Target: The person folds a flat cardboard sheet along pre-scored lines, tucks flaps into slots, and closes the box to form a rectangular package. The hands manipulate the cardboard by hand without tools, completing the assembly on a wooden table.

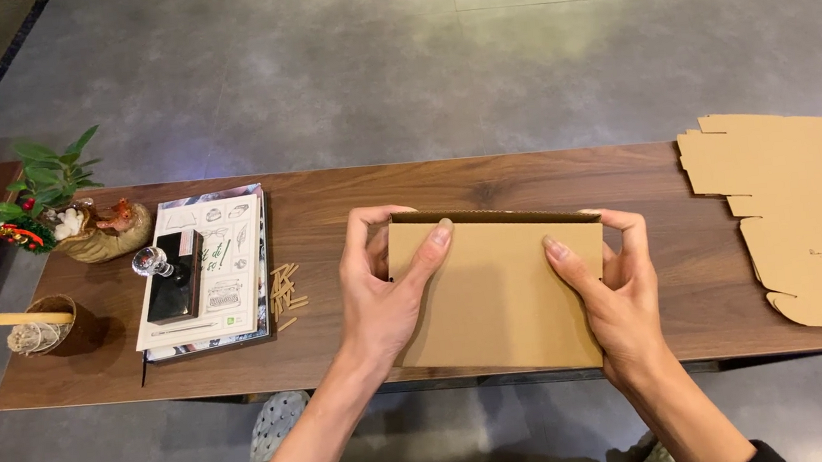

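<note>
Gripping a flat brown cardboard box, left hand and right hand clamped on its sides, over long dark wooden surface, grey concrete floor behind.

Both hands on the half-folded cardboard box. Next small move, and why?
Probably press the raised back flap down and inward. Left hand and right hand already pinch the cardboard box at both ends, thumbs behind, with that flap standing up.
</note>
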